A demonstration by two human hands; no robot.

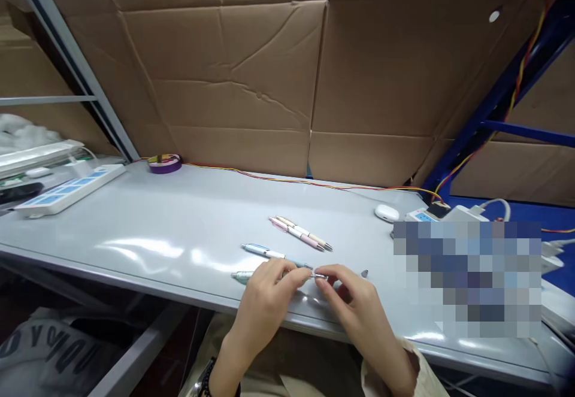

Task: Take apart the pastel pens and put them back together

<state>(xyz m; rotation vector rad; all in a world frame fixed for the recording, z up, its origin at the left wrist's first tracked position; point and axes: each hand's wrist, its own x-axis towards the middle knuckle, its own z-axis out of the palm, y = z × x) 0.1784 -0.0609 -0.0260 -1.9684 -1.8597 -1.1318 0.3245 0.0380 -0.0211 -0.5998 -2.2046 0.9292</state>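
Note:
Near the table's front edge, my left hand (272, 292) and my right hand (353, 298) meet, fingertips pinched on a small, slim silvery pen part (320, 276). My fingers cover most of it. A green pen barrel (241, 276) shows to the left, partly behind my left hand. Just beyond that hand lies a light-blue and white pen (263, 251). Farther back, a pink and white pen (299, 234) rests beside a cream-coloured pen (309, 236). A small grey cone-shaped piece (364, 273) sits to the right, beyond my right fingers.
A purple tape roll (165, 163) sits at the back left, near a white power strip (74, 190). Red and yellow wires (269, 178) run along the back edge. At the right are a white earbud case (387, 212), plugs and a blurred-out area. Cardboard (224, 55) walls the back.

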